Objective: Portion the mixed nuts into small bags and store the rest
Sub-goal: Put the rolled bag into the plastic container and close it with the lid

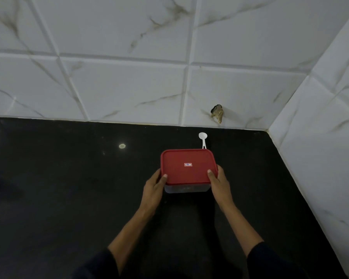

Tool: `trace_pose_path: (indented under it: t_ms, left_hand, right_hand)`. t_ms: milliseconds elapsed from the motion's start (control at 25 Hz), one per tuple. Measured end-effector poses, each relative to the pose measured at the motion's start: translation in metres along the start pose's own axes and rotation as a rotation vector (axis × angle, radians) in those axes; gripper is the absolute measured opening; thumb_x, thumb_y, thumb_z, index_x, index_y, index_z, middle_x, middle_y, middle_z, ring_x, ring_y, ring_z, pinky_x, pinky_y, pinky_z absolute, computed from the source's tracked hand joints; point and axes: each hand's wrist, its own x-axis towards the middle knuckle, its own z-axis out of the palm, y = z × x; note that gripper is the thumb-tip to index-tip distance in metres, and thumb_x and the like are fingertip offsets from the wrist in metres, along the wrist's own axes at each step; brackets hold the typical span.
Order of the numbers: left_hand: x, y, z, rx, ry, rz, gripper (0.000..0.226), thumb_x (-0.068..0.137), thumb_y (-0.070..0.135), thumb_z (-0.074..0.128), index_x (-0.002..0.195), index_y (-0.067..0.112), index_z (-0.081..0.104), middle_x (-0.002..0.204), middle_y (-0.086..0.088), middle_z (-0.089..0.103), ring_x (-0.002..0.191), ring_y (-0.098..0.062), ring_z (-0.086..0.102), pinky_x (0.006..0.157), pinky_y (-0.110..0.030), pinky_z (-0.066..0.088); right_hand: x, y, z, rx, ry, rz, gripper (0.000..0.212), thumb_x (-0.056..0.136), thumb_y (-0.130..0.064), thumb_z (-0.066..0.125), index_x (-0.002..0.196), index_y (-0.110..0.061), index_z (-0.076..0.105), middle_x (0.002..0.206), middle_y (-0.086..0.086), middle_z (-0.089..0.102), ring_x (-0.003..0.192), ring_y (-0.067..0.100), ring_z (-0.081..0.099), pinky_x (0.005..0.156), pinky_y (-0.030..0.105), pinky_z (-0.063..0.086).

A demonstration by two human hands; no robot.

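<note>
Container [186, 188] at lower centre of frame, red lid [187, 166] on, contents unreadable through the cloudy wall; a white spoon [202, 138] just behind it has its handle end cut off by the lid's far edge. Left hand [154, 185] and right hand [219, 183] grip opposite sides, thumbs pressed on the lid's near corners, remaining fingers hidden behind the container so their spread can't be told. Black counter [69, 188] runs wide to the left; tiled wall [320, 148] closes in at right and behind.
</note>
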Motion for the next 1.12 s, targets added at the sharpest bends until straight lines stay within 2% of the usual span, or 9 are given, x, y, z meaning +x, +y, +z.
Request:
trace_pose_path:
  t_ms: [40, 200, 360, 600, 800, 1120]
  left_hand:
    - [0.001, -0.001, 0.000, -0.036, 0.002, 0.006, 0.035, 0.100, 0.022, 0.045, 0.135, 0.021, 0.050, 0.118, 0.015, 0.061, 0.112, -0.002, 0.058, 0.083, -0.012, 0.049]
    - [0.017, 0.002, -0.014, -0.052, 0.007, 0.024, 0.037, 0.100, 0.024, 0.047, 0.136, 0.022, 0.050, 0.123, 0.010, 0.061, 0.115, -0.003, 0.057, 0.094, -0.020, 0.046]
    - [0.064, 0.015, -0.037, -0.062, 0.016, 0.051, 0.031, 0.099, 0.020, 0.049, 0.130, 0.021, 0.056, 0.115, 0.010, 0.066, 0.107, -0.005, 0.062, 0.088, -0.019, 0.050]
    - [0.148, 0.032, -0.057, -0.056, 0.032, 0.036, 0.031, 0.100, 0.013, 0.047, 0.129, 0.011, 0.056, 0.110, 0.004, 0.067, 0.104, -0.011, 0.063, 0.087, -0.019, 0.051]
    - [0.177, 0.026, -0.062, -0.064, 0.038, 0.021, 0.029, 0.099, 0.012, 0.047, 0.126, 0.012, 0.058, 0.113, -0.001, 0.067, 0.108, -0.016, 0.062, 0.095, -0.030, 0.050]
    - [0.178, 0.024, -0.063, -0.008, 0.021, 0.040, 0.032, 0.101, 0.016, 0.045, 0.131, 0.014, 0.055, 0.116, 0.001, 0.066, 0.107, -0.008, 0.062, 0.090, -0.020, 0.049]
  right_hand:
    - [0.000, -0.002, 0.001, 0.004, 0.006, 0.007, 0.043, 0.101, -0.032, 0.042, 0.142, -0.020, 0.037, 0.128, -0.001, 0.053, 0.112, 0.012, 0.052, 0.097, 0.031, 0.044]
    - [0.010, -0.014, 0.014, 0.020, -0.004, 0.028, 0.042, 0.101, -0.031, 0.042, 0.142, -0.021, 0.037, 0.125, -0.006, 0.050, 0.111, 0.010, 0.049, 0.100, 0.032, 0.042]
    - [0.045, -0.038, 0.034, 0.035, -0.043, 0.020, 0.044, 0.101, -0.030, 0.044, 0.143, -0.020, 0.037, 0.123, -0.006, 0.050, 0.114, 0.013, 0.050, 0.100, 0.034, 0.042]
    - [0.114, -0.069, 0.063, 0.080, -0.064, 0.036, 0.040, 0.101, -0.025, 0.042, 0.141, -0.018, 0.039, 0.124, -0.001, 0.054, 0.108, 0.013, 0.051, 0.092, 0.030, 0.041]
    - [0.145, -0.068, 0.075, 0.043, -0.057, 0.057, 0.034, 0.101, -0.017, 0.039, 0.135, -0.015, 0.042, 0.122, 0.005, 0.056, 0.103, 0.015, 0.053, 0.087, 0.029, 0.041]
    - [0.146, -0.066, 0.078, -0.037, -0.055, 0.007, 0.036, 0.104, -0.020, 0.035, 0.139, -0.013, 0.038, 0.120, 0.000, 0.053, 0.105, 0.013, 0.051, 0.087, 0.027, 0.038]
